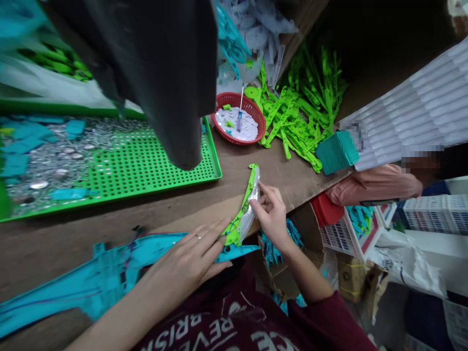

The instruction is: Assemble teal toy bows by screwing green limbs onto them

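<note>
Green frame (242, 210) and clear cover (248, 214) lie together at the table's (281, 180) near edge, in front of you. Cover sits along the frame; whether it's fastened, can't tell. Your right hand (272, 212) pinches the cover's edge; your left hand (199, 243) spreads over the frame's lower end, grip unclear. Blue shell (98, 280) below, wires exposed, looks unclosed. Loose green pieces (288, 114) still heaped beyond.

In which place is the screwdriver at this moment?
In the head view, the screwdriver is in the red basket, above the picture's middle, between the green tray on the left and the green parts on the right.
</note>
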Tool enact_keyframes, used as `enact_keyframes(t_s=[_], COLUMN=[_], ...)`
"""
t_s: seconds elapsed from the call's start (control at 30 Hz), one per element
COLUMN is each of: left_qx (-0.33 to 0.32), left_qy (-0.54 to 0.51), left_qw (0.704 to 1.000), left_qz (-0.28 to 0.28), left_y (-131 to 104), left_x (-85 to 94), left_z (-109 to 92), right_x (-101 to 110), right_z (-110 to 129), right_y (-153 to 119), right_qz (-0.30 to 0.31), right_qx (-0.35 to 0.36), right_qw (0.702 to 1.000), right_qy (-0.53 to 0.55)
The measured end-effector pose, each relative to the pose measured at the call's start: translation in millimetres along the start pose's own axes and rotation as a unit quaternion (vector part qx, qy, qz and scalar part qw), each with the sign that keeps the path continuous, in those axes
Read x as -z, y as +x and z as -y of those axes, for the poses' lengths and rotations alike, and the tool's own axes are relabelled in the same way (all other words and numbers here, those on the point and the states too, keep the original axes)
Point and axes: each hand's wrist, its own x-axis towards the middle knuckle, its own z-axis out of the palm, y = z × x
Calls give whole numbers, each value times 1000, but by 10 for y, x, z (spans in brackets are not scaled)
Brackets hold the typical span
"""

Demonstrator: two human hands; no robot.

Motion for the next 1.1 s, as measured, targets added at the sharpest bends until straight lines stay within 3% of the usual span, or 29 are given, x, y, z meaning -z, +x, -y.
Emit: enact_keyframes(t_s=[0.17, 0.37, 0.57, 0.83, 0.93, 1.1], left_qx=[0, 48, 63, 36, 88, 193], left_qy=[8, -48, -69, 25, 4, 24], left_qw=[1000, 998, 996, 999, 996, 979], left_qz=[0, 5, 0, 10, 5, 65], left_y=[4, -55, -85, 0, 107, 370], left_x=[-7, -70, -100, -45, -15, -4], left_z=[-18, -42, -49, -99, -150, -289], right_x=[26, 305, 424, 325, 274, 234], right_z=[17, 62, 36, 112, 136, 140], right_y=[9, 120, 227, 249, 252, 242], right_qz=[15, 123, 179, 165, 160, 143], right_qx=[10, 95, 74, 49, 51, 51], right_qw=[999, 976, 974, 974, 972, 972], right_qy=[-37, -150, -120, -146, -166, -177])
